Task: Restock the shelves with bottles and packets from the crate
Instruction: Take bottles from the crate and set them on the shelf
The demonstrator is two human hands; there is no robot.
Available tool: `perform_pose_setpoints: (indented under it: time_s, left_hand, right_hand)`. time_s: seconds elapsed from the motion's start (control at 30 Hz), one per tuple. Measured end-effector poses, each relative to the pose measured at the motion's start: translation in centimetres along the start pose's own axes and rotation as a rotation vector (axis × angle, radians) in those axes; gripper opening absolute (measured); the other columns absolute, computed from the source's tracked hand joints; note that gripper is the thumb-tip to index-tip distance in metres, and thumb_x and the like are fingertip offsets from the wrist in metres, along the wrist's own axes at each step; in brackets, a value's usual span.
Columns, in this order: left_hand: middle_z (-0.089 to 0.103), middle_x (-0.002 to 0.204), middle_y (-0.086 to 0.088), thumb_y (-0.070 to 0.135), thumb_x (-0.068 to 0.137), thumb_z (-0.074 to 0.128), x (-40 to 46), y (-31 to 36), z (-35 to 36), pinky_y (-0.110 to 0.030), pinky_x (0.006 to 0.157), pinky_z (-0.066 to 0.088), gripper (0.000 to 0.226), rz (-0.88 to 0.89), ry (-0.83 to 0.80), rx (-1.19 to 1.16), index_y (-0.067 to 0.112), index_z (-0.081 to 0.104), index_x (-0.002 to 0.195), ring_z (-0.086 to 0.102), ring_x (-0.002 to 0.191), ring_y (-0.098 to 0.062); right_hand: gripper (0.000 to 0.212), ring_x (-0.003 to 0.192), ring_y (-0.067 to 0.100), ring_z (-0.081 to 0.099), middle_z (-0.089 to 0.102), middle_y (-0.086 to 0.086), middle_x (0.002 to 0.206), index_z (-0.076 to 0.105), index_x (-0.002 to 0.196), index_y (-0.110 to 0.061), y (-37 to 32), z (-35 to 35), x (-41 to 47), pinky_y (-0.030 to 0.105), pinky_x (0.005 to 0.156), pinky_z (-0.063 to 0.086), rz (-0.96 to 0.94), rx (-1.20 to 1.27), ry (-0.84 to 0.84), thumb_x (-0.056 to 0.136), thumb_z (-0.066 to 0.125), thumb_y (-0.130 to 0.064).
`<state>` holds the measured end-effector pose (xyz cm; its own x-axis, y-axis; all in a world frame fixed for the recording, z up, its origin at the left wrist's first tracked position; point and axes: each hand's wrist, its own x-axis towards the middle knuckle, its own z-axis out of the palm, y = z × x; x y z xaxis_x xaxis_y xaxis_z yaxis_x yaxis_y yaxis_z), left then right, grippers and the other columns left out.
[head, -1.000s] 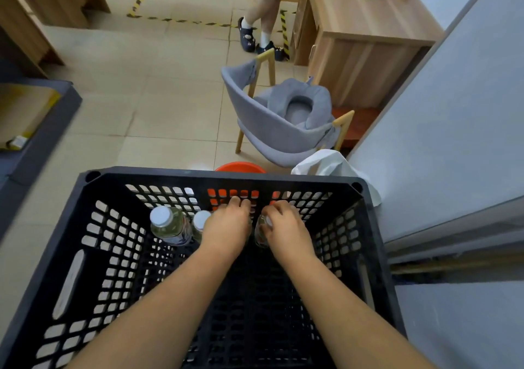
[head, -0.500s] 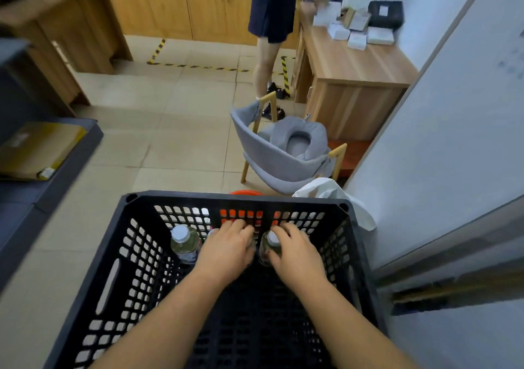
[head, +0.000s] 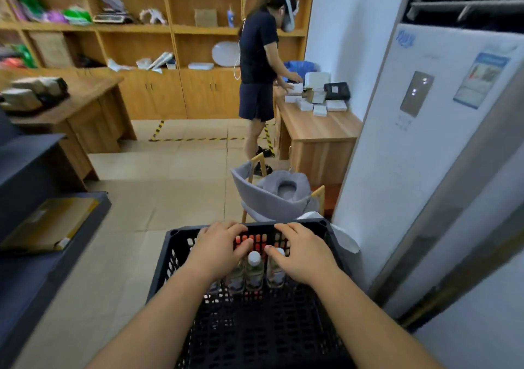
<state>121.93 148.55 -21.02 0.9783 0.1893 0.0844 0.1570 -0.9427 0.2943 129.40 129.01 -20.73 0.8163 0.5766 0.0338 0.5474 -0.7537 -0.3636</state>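
At the bottom of the frame both hands reach into the black crate (head: 175, 258): the left hand (head: 219, 251) and right hand (head: 303, 252) spread loosely over the capped bottles (head: 253, 269) at its far wall; whether they grip any, I cannot tell. Beyond stands a grey chair (head: 269, 198) on tiled floor (head: 170, 193). Right, a white air conditioner (head: 411, 142), its labels unreadable. Farther, a person (head: 256, 57) at a wooden surface (head: 317, 130), then shelves (head: 127, 28).
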Motion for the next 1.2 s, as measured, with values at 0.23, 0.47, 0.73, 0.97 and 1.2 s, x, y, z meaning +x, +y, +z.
perform_pose_setpoints:
  time_s: [0.23, 0.47, 0.73, 0.97, 1.2]
  left_hand:
    - [0.053, 0.130, 0.015, 0.053, 0.096, 0.045, -1.2, 0.1, -2.8, -0.037, 0.099, 0.042, 0.041, 0.216, -0.019, -0.114, 0.033, 0.054, 0.131, 0.048, 0.120, -0.014]
    - [0.050, 0.134, 0.013, 0.055, 0.094, 0.048, -2.7, 6.8, -4.3, -0.043, 0.103, 0.041, 0.045, 0.508, -0.049, -0.203, 0.032, 0.054, 0.131, 0.044, 0.126, -0.015]
    - [0.047, 0.141, 0.007, 0.052, 0.095, 0.048, -10.7, 22.4, -5.4, -0.036, 0.108, 0.034, 0.049, 0.899, -0.101, -0.299, 0.027, 0.051, 0.136, 0.041, 0.130, -0.017]
    - [0.055, 0.133, 0.002, 0.066, 0.087, 0.041, -24.3, 36.5, -3.9, -0.035, 0.105, 0.039, 0.064, 1.160, -0.202, -0.410, 0.021, 0.056, 0.130, 0.050, 0.123, -0.021]
    - [0.059, 0.127, 0.005, 0.070, 0.080, 0.034, -39.2, 48.9, -2.3, -0.040, 0.104, 0.041, 0.069, 1.414, -0.279, -0.517, 0.023, 0.060, 0.125, 0.051, 0.120, -0.019]
  right_hand:
    - [0.070, 0.140, 0.014, 0.034, 0.036, -0.008, 0.154, 0.036, 0.150, -0.032, -3.1, -1.3, -5.7, 0.039, 0.113, 0.033, 0.168, -0.033, 0.085, 0.090, 0.042, -0.070]
    - [0.073, 0.139, 0.013, 0.035, 0.036, -0.009, 0.154, 0.037, 0.148, -0.035, -3.8, -6.2, -15.8, 0.035, 0.112, 0.033, 0.419, -0.042, 0.266, 0.087, 0.042, -0.074]
    - [0.069, 0.139, 0.011, 0.035, 0.036, -0.011, 0.153, 0.038, 0.147, -0.035, -2.5, -12.2, -33.5, 0.031, 0.113, 0.032, 0.723, -0.069, 0.543, 0.088, 0.045, -0.071]
    - [0.067, 0.139, 0.010, 0.035, 0.040, -0.011, 0.150, 0.042, 0.146, -0.033, -2.6, -14.1, -54.2, 0.031, 0.112, 0.034, 0.991, -0.121, 0.710, 0.089, 0.051, -0.066]
    - [0.068, 0.139, 0.012, 0.035, 0.039, -0.012, 0.152, 0.040, 0.146, -0.036, -4.3, -16.0, -73.6, 0.032, 0.110, 0.032, 1.266, -0.191, 0.848, 0.088, 0.048, -0.070]
